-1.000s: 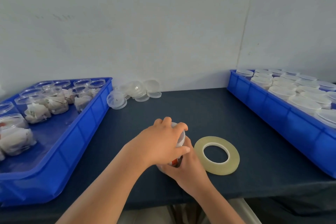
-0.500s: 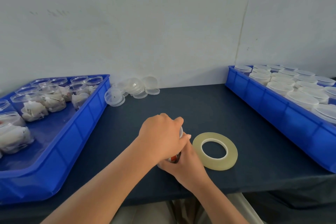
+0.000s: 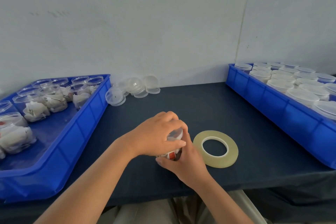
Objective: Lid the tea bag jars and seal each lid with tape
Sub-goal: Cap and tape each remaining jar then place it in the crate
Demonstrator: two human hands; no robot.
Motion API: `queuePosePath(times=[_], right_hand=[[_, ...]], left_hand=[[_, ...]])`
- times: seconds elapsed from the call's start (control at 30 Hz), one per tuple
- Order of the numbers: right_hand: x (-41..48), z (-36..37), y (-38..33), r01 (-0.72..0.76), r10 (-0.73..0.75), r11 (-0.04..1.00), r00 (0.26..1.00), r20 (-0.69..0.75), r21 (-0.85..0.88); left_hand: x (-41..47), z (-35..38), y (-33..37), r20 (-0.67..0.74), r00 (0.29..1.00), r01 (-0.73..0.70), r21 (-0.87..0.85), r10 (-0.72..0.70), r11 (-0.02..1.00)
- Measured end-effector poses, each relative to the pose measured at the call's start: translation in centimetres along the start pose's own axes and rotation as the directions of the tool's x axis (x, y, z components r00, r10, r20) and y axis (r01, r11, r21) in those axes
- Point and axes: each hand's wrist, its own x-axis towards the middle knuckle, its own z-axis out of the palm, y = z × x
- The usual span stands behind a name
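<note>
Your left grip (image 3: 156, 132) curls round the slick lid (image 3: 176, 133), your right grip (image 3: 184, 162) clasps the probably light, thin-walled jar (image 3: 171, 155) low; squeeze gently.

Both forearms reach in from below: the left hand (image 3: 156, 132) curls over the lid (image 3: 176, 133), the right hand (image 3: 185, 164) grips the jar (image 3: 171, 155) low down.

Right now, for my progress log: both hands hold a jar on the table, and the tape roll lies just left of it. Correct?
Wrong side. In the head view the tape roll lies just right of the jar; the left hand and right hand do hold it on the table.
</note>
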Motion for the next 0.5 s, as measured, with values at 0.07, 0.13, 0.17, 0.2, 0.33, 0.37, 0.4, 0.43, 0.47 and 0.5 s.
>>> queuePosePath(times=[0.07,0.13,0.17,0.2,0.33,0.37,0.4,0.43,0.47,0.5], right_hand=[[0.0,-0.1,0.1,0.001,-0.001,1.0,1.0,0.008,0.004],[0.0,-0.2,0.2,0.008,-0.008,1.0,1.0,0.007,-0.018],[0.0,-0.2,0.2,0.012,-0.012,1.0,1.0,0.003,-0.025],[0.0,-0.2,0.1,0.008,-0.008,1.0,1.0,0.001,-0.028],[-0.1,-0.1,0.2,-0.018,0.018,1.0,1.0,0.015,0.014],[-0.1,0.0,0.2,-0.011,0.011,0.999,1.0,0.015,0.034],[0.0,0.1,0.2,-0.004,0.003,0.999,1.0,0.012,0.041],[0.1,0.1,0.2,0.009,-0.01,0.999,1.0,0.011,0.035],[0.2,0.2,0.2,0.027,-0.028,0.999,1.0,0.012,0.024],[0.3,0.3,0.3,0.046,-0.046,0.999,0.999,0.014,0.007]], left_hand=[[0.3,0.0,-0.4,-0.066,0.993,-0.104,-0.063,0.1,0.993],[0.8,-0.2,-0.4,-0.111,0.979,-0.184,-0.138,0.169,0.973],[1.0,-0.4,-0.4,-0.111,0.977,-0.201,-0.188,0.183,0.961],[1.2,-0.6,-0.3,-0.104,0.978,-0.201,-0.238,0.181,0.95],[0.6,-0.7,0.4,-0.116,0.99,-0.095,-0.101,0.083,0.99],[0.3,-0.3,0.8,-0.135,0.991,0.003,0.018,-0.001,1.0],[0.0,0.2,1.4,-0.156,0.981,0.134,0.114,-0.115,0.984],[-0.1,0.8,2.3,-0.168,0.957,0.263,0.162,-0.236,0.951],[0.0,1.4,3.1,-0.177,0.927,0.36,0.162,-0.331,0.919],[0.2,1.9,3.8,-0.19,0.902,0.417,0.139,-0.389,0.898]])
